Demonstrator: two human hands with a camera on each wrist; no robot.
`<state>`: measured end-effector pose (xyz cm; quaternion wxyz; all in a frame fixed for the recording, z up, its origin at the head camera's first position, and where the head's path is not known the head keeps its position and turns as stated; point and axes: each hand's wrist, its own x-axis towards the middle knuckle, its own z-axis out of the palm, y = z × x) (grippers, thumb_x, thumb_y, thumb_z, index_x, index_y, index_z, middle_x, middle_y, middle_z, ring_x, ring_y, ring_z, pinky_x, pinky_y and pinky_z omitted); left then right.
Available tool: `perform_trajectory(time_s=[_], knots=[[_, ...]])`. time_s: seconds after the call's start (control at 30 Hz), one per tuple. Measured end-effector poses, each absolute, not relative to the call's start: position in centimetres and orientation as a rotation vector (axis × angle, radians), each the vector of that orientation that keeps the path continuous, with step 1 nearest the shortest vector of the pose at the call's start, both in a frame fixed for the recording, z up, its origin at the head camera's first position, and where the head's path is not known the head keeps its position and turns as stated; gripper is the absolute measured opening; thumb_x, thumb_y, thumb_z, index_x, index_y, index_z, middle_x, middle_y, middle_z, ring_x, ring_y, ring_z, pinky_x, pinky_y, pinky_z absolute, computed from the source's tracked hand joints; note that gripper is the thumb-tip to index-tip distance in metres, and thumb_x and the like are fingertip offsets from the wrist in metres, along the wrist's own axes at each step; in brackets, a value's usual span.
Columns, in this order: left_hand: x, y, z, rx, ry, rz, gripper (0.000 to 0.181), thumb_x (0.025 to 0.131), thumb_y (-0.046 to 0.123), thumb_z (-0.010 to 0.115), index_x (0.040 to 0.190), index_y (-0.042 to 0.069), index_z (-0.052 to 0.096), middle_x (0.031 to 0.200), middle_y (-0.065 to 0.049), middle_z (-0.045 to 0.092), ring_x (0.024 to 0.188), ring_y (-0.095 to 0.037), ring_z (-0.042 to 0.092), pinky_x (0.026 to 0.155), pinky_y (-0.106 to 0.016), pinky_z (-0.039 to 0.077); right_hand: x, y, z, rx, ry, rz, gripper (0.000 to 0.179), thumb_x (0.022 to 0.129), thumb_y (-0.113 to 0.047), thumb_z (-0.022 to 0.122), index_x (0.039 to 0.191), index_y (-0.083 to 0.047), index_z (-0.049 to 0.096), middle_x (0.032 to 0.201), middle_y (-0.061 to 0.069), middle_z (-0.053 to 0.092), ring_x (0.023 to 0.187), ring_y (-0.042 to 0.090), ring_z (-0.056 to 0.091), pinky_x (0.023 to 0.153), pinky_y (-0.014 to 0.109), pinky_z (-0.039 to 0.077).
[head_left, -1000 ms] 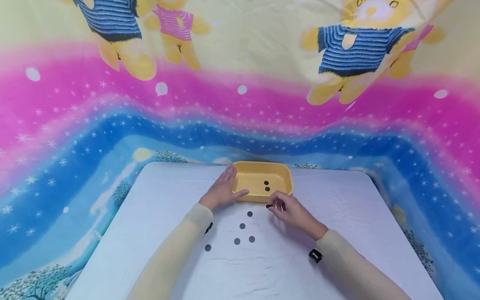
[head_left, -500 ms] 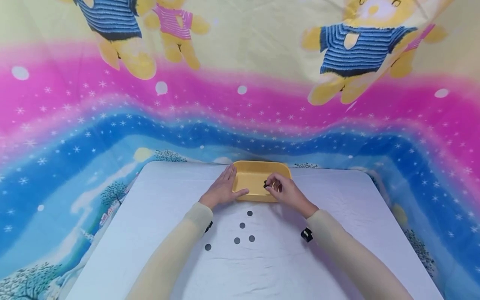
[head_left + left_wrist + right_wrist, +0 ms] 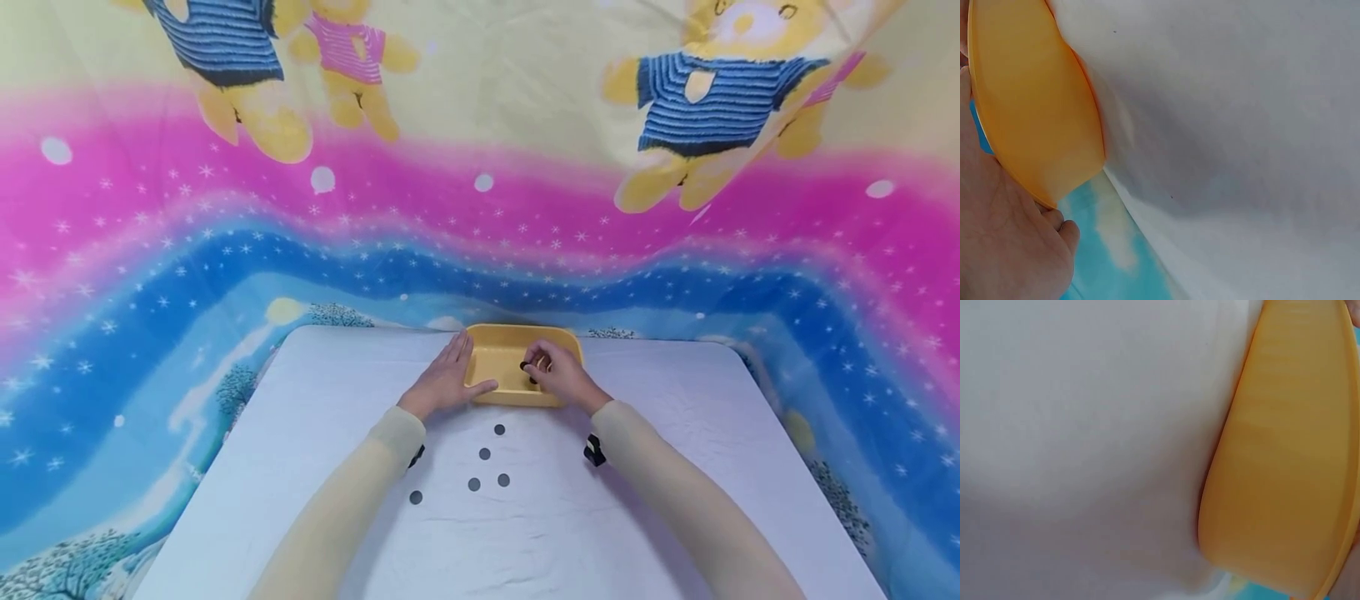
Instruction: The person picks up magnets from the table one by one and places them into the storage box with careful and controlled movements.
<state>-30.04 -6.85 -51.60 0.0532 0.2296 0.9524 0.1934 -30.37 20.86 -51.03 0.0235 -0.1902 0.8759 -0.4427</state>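
Observation:
In the head view a yellow plastic box [image 3: 498,398] stands at the table's back edge. My left hand [image 3: 442,381] lies along its left side, fingers straight on the rim and thumb across the front rim; in the left wrist view the same hand [image 3: 1010,231] reaches the rim of the box [image 3: 1041,112]. Over the box's right part, my right hand [image 3: 561,372] pinches a small black disc [image 3: 524,366] at its fingertips. Another black disc [image 3: 533,381] shows just below, partly covered by the fingers. The right wrist view has the box's front wall [image 3: 1285,450].
Several dark grey discs, among them a nearer one [image 3: 416,497] and one by the box [image 3: 499,430], lie scattered on the white tablecloth [image 3: 337,375]. A printed bear curtain [image 3: 480,233] hangs directly behind the table. A black wrist strap piece [image 3: 594,451] hangs beneath the right sleeve.
My right hand has moved from in front of the box, up and left over its inside, carrying a black disc. The left hand and the discs on the cloth have stayed put.

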Motion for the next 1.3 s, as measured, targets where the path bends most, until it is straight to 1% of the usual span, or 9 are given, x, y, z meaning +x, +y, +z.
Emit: perform_trajectory(time_s=[0.27, 0.33, 0.47, 0.57, 0.77, 0.93, 1.17, 1.3], knots=[[-30.2, -6.8, -51.8, 0.709, 2.905, 0.538, 0.115, 0.099, 0.082, 0.044, 0.171, 0.002, 0.004, 0.181, -0.016, -0.004, 0.167, -0.032, 0.002, 0.135, -0.044, 0.011, -32.0, 20.5, -51.7, -0.477, 2.765, -1.260, 0.008, 0.105, -0.012, 0.071, 0.108, -0.010, 0.064, 0.101, 0.007, 0.069, 0.080, 0.021, 0.063, 0.068, 0.034, 0.056], [-30.3, -6.8, -51.9, 0.702, 2.903, 0.544, 0.115, 0.100, 0.082, 0.045, 0.172, 0.002, 0.004, 0.181, -0.016, -0.004, 0.167, -0.032, 0.001, 0.135, -0.044, 0.011, -32.5, 20.5, -52.0, -0.473, 2.778, -1.239, 0.008, 0.105, -0.012, 0.071, 0.108, -0.010, 0.065, 0.100, 0.007, 0.069, 0.081, 0.020, 0.063, 0.070, 0.035, 0.056], [-30.3, -6.8, -51.8, 0.699, 2.904, 0.535, 0.116, 0.099, 0.083, 0.043, 0.171, 0.003, 0.003, 0.181, -0.016, -0.004, 0.167, -0.032, 0.001, 0.135, -0.044, 0.010, -33.3, 20.3, -52.2, -0.440, 2.772, -1.224, 0.008, 0.105, -0.011, 0.071, 0.109, -0.009, 0.065, 0.101, 0.008, 0.068, 0.082, 0.021, 0.062, 0.071, 0.035, 0.056], [-30.2, -6.8, -51.8, 0.696, 2.908, 0.533, 0.116, 0.099, 0.084, 0.042, 0.172, 0.003, 0.003, 0.181, -0.015, -0.004, 0.167, -0.031, 0.000, 0.135, -0.043, 0.010, -33.8, 20.0, -52.2, -0.385, 2.757, -1.227, 0.008, 0.105, -0.012, 0.070, 0.111, -0.009, 0.065, 0.103, 0.009, 0.067, 0.083, 0.022, 0.063, 0.070, 0.034, 0.055], [-30.1, -6.7, -52.0, 0.658, 2.886, 0.559, 0.114, 0.099, 0.081, 0.047, 0.172, 0.006, 0.001, 0.181, -0.010, -0.009, 0.167, -0.025, -0.007, 0.135, -0.042, 0.008, -34.4, 19.6, -52.6, -0.314, 2.716, -1.231, 0.007, 0.104, -0.010, 0.071, 0.108, -0.009, 0.065, 0.101, 0.010, 0.066, 0.084, 0.024, 0.062, 0.067, 0.033, 0.054], [-30.0, -6.5, -52.0, 0.662, 2.886, 0.572, 0.112, 0.101, 0.077, 0.050, 0.172, 0.005, 0.002, 0.181, -0.011, -0.008, 0.167, -0.026, -0.005, 0.135, -0.043, 0.008, -34.9, 19.4, -53.3, -0.353, 2.703, -1.201, 0.006, 0.104, -0.006, 0.070, 0.108, -0.005, 0.066, 0.098, 0.011, 0.065, 0.081, 0.023, 0.059, 0.067, 0.032, 0.053], [-30.1, -6.6, -51.9, 0.652, 2.892, 0.558, 0.112, 0.101, 0.077, 0.049, 0.172, 0.006, 0.000, 0.181, -0.011, -0.008, 0.166, -0.022, -0.009, 0.135, -0.041, 0.007, -35.2, 19.3, -53.6, -0.337, 2.700, -1.210, 0.007, 0.103, -0.004, 0.069, 0.109, -0.002, 0.066, 0.097, 0.011, 0.066, 0.078, 0.023, 0.060, 0.065, 0.032, 0.053], [-30.1, -6.7, -51.9, 0.657, 2.898, 0.552, 0.114, 0.100, 0.081, 0.046, 0.172, 0.005, 0.001, 0.181, -0.012, -0.007, 0.167, -0.023, -0.009, 0.135, -0.041, 0.007, -35.3, 19.3, -53.7, -0.337, 2.705, -1.190, 0.006, 0.104, -0.005, 0.069, 0.109, -0.003, 0.066, 0.097, 0.011, 0.066, 0.077, 0.023, 0.061, 0.064, 0.032, 0.054]])
